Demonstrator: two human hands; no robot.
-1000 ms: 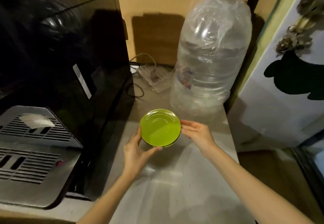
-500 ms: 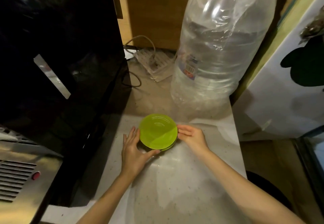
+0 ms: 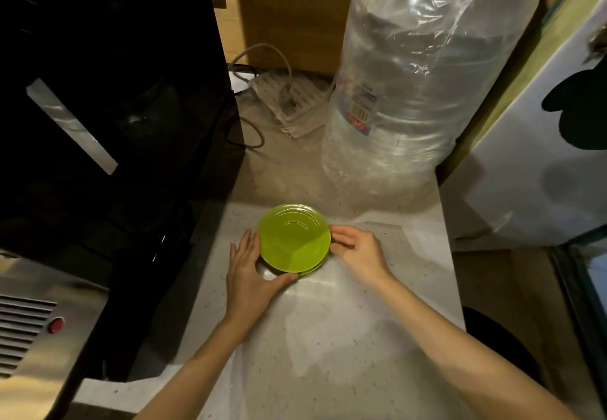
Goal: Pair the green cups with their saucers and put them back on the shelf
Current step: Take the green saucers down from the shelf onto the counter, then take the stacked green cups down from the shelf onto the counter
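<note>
A small stack of lime-green saucers (image 3: 294, 237) sits on the pale speckled counter (image 3: 345, 337). My left hand (image 3: 249, 268) holds the stack's left edge, its fingers straight along the rim and its thumb curved under the near side. On the right edge my right hand (image 3: 358, 250) grips the stack with curled fingertips. No green cup is in view.
A big clear plastic water bottle (image 3: 414, 84) stands right behind the saucers. A black appliance (image 3: 108, 107) fills the left side, with a metal appliance (image 3: 36, 331) below it. A power strip (image 3: 289, 97) with cables lies at the back. A white fridge (image 3: 538, 170) flanks the counter's right edge.
The saucers came down from the air onto the counter, both hands staying on their edges. The view moved closer and lower.
</note>
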